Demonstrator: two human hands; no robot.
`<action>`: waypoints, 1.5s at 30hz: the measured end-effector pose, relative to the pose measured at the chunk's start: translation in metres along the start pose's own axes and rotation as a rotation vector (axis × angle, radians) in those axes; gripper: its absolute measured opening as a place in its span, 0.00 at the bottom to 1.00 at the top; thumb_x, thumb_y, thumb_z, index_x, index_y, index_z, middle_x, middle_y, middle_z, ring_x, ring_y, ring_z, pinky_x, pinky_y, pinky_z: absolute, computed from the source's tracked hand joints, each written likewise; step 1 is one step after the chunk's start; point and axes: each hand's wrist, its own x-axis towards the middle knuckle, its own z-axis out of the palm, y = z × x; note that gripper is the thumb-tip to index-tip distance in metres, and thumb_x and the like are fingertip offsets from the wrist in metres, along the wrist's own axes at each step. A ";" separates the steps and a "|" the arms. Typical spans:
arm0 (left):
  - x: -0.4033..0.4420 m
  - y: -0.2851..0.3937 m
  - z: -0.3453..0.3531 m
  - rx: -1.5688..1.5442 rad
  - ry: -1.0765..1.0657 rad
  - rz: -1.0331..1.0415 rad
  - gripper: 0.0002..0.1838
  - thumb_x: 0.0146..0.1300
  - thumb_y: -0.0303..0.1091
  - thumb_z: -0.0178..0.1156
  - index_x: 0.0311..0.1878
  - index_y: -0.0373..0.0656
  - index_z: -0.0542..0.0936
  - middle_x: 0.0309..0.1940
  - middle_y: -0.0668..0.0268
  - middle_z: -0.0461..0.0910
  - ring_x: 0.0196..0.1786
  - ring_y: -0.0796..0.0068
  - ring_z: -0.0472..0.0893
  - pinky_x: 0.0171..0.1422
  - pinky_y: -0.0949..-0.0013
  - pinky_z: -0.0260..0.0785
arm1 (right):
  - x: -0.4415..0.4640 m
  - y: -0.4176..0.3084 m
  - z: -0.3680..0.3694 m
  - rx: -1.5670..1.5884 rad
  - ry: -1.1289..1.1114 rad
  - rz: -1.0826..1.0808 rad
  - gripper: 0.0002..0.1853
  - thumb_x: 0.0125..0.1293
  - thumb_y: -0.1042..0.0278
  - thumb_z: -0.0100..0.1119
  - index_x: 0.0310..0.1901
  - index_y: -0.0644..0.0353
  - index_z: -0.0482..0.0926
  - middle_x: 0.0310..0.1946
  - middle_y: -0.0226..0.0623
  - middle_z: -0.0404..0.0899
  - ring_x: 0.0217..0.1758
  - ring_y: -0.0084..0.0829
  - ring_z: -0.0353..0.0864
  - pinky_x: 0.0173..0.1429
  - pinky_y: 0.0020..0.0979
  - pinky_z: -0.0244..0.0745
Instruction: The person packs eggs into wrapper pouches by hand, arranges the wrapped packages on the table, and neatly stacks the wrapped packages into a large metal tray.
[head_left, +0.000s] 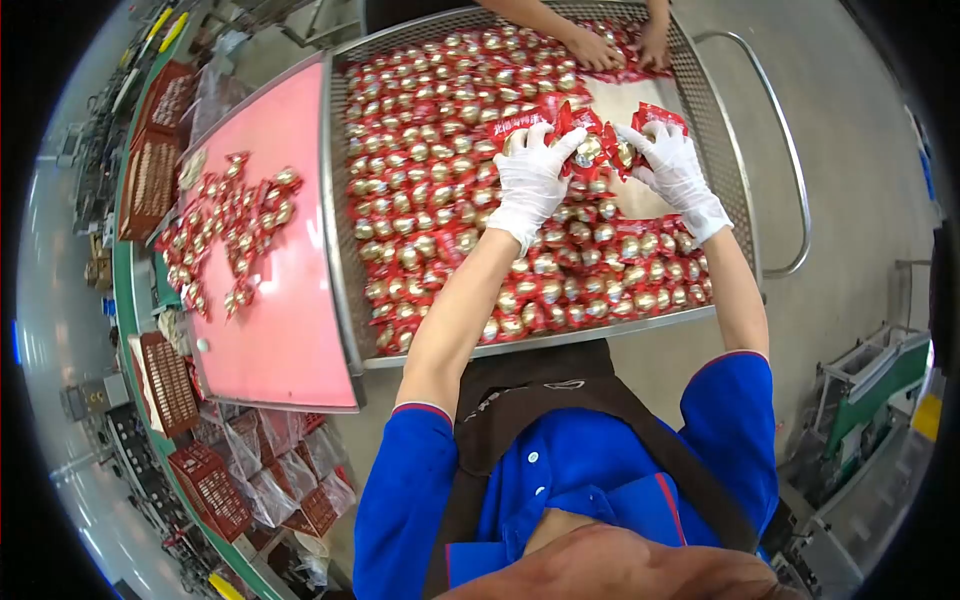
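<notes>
A wide metal cart tray (pixel 336 230) with perforated walls holds many small, round gold packets (pixel 425 170) in red wrapping, set in close rows. Over its right half, my left hand (pixel 530 178), in a white glove, curls its fingers and thumb around red-wrapped packets (pixel 588 150). Facing it, my right hand (pixel 682 172), also gloved in white, grips the other end of this bunch near a red wrapper (pixel 660 116). Fingers and wrappers hide how many packets each hand holds. Beneath and beyond the bunch, a pale patch of tray bottom (pixel 640 200) shows.
Another person's bare hands (pixel 597 50) touch packets at the tray's far side. A pink board (pixel 275 345) adjoins the tray on the left, with a loose pile of packets (pixel 235 225). Brown baskets (pixel 160 180) stand farther left. A curved metal handle (pixel 800 190) juts out right.
</notes>
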 end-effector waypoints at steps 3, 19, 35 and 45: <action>0.021 0.044 0.067 0.014 -0.131 -0.107 0.39 0.49 0.33 0.73 0.67 0.74 0.75 0.60 0.61 0.73 0.61 0.51 0.72 0.55 0.43 0.71 | -0.025 0.085 0.042 0.078 -0.080 -0.042 0.43 0.51 0.63 0.76 0.71 0.34 0.69 0.53 0.41 0.76 0.56 0.48 0.74 0.57 0.49 0.73; -0.024 0.141 0.252 0.049 -0.843 -0.240 0.37 0.62 0.49 0.67 0.74 0.74 0.65 0.72 0.60 0.65 0.71 0.55 0.67 0.66 0.21 0.57 | -0.150 0.194 0.112 0.256 -0.906 0.126 0.41 0.62 0.32 0.62 0.75 0.33 0.63 0.69 0.51 0.65 0.68 0.68 0.63 0.67 0.74 0.60; -0.025 0.168 0.237 -0.111 -0.928 -0.535 0.43 0.60 0.43 0.68 0.78 0.69 0.60 0.82 0.57 0.42 0.82 0.42 0.47 0.67 0.13 0.51 | -0.155 0.177 0.136 0.076 -0.827 0.188 0.38 0.63 0.39 0.64 0.74 0.34 0.65 0.66 0.48 0.64 0.68 0.58 0.62 0.65 0.70 0.62; -0.227 0.118 0.042 -0.499 -0.051 -0.320 0.25 0.61 0.40 0.63 0.63 0.51 0.78 0.49 0.55 0.80 0.56 0.52 0.79 0.59 0.51 0.72 | -0.128 0.107 0.145 -0.168 -0.688 0.220 0.38 0.56 0.42 0.69 0.67 0.50 0.73 0.58 0.58 0.76 0.56 0.56 0.78 0.58 0.51 0.77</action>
